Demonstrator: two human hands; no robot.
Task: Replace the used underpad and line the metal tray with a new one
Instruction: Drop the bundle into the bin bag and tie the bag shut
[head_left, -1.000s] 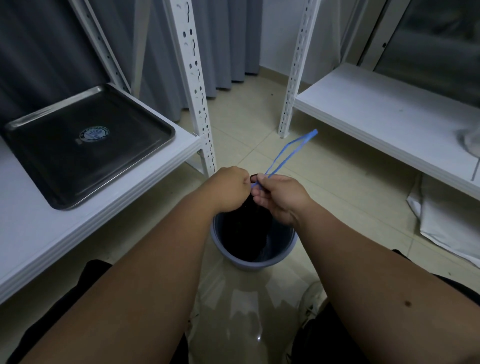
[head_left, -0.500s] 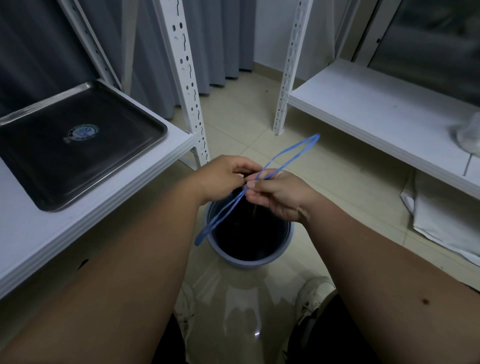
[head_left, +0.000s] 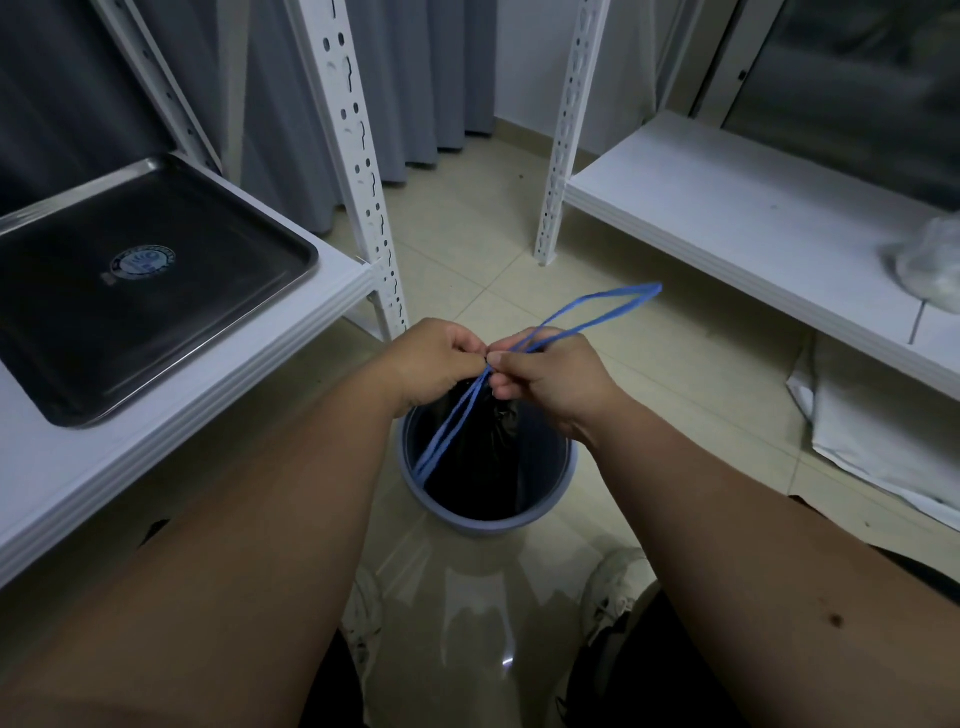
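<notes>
Tying off the black bag (head_left: 470, 415) over the bin (head_left: 563, 475): both loops of blue string (head_left: 597, 306) pinched between left hand (head_left: 441, 358) and right hand (head_left: 550, 379). Best drawn snug and level, knot kept centred above the bin. Bare tray (head_left: 280, 228) at far left on the shelf (head_left: 171, 431), unlined.

Both forearms reach forward, left hand (head_left: 441, 358) and right hand (head_left: 550, 376) pinching, knuckles touching

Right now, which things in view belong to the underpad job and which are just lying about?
In the job:
metal tray, bare on the left shelf
black bag in the bin
blue drawstring, pinched by left hand and right hand

Lying about:
clear plastic bag on right shelf
white sheet on floor
curtains
</notes>
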